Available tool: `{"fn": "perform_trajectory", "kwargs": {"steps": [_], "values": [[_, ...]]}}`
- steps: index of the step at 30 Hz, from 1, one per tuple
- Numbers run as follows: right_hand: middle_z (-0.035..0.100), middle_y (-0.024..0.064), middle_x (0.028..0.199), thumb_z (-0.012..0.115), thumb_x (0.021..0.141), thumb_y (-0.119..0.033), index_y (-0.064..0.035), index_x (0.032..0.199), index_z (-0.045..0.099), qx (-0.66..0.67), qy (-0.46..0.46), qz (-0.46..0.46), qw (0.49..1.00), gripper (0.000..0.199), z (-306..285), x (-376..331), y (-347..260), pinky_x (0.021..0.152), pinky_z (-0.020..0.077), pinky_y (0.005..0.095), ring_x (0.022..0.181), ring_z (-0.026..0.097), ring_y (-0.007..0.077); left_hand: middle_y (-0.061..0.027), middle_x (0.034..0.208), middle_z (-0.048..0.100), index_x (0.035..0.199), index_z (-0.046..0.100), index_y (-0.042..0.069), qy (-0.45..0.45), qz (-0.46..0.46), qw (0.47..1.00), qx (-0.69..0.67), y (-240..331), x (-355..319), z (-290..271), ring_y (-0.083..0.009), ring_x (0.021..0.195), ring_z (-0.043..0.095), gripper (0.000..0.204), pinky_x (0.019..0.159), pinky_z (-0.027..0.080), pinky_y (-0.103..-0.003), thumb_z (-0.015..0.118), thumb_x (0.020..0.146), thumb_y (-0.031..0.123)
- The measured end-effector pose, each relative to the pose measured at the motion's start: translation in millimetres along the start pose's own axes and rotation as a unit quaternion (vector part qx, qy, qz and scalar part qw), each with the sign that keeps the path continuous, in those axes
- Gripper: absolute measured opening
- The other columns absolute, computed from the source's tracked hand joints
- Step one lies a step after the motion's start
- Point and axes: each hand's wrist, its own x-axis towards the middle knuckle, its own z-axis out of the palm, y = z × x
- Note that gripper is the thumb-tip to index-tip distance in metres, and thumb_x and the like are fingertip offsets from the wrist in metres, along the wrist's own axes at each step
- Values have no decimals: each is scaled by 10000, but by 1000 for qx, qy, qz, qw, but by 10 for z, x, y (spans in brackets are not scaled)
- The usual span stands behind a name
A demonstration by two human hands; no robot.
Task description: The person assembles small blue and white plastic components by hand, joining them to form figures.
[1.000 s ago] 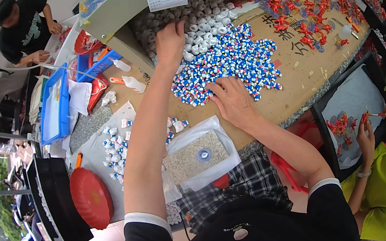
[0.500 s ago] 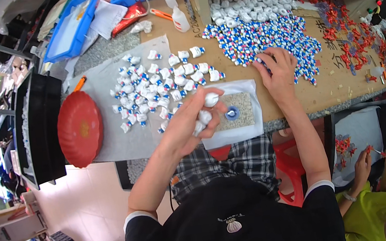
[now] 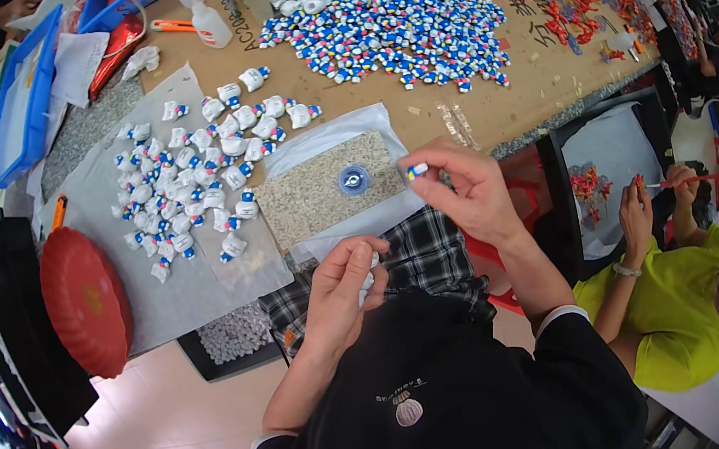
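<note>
My right hand [image 3: 470, 189] is off the pile of blue-and-white pieces [image 3: 391, 29], where it was half a second ago. Thumb and forefinger now pinch one small blue piece [image 3: 417, 171], just beyond the right end of the speckled slab [image 3: 331, 187]. My left hand [image 3: 342, 292] is nearer my body than before, above my plaid-covered lap [image 3: 411, 259], fingers curled around white pieces [image 3: 369, 288]; count unclear.
</note>
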Motion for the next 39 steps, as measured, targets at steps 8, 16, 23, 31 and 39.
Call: {"fn": "perform_trajectory", "kwargs": {"steps": [8, 16, 23, 31, 39], "values": [[536, 62, 826, 623, 770, -63, -33, 1013, 616, -224, -76, -154, 959, 245, 143, -222, -133, 736, 439, 338, 823, 521, 236, -26, 774, 575, 1042, 538, 48, 102, 141, 976, 133, -11, 44, 134, -39, 525, 424, 154, 447, 299, -156, 538, 908, 124], [590, 67, 792, 666, 731, -61, -8, 983, 619, -109, -88, -144, 980, 261, 276, -246, -110, 689, 452, 325, 775, 548, 223, -4, 692, 526, 958, 511, 66, 72, 95, 990, 80, 16, 36, 4, -59, 502, 437, 127, 423, 298, -178, 536, 919, 184], [626, 72, 782, 672, 715, 17, -23, 914, 671, -121, 11, -90, 988, 203, 173, -68, -120, 636, 444, 286, 744, 566, 204, -22, 794, 540, 1129, 512, 45, 112, 57, 990, -58, -23, -43, 93, -66, 551, 432, 283, 450, 309, -185, 446, 961, 263], [564, 77, 800, 649, 712, 7, -23, 905, 638, -245, -55, -165, 954, 196, 363, 228, -6, 659, 443, 342, 782, 532, 243, -50, 903, 550, 1249, 439, 60, 81, 101, 991, -27, -62, -145, -114, -58, 549, 410, 338, 450, 286, -191, 464, 952, 220], [535, 82, 778, 618, 708, 13, -5, 858, 625, -347, -152, -171, 910, 151, 441, 354, -117, 682, 447, 345, 786, 510, 251, -55, 895, 592, 1123, 516, 49, 87, 131, 986, -53, 8, -117, -208, -67, 534, 430, 256, 454, 325, -193, 518, 927, 212]]}}
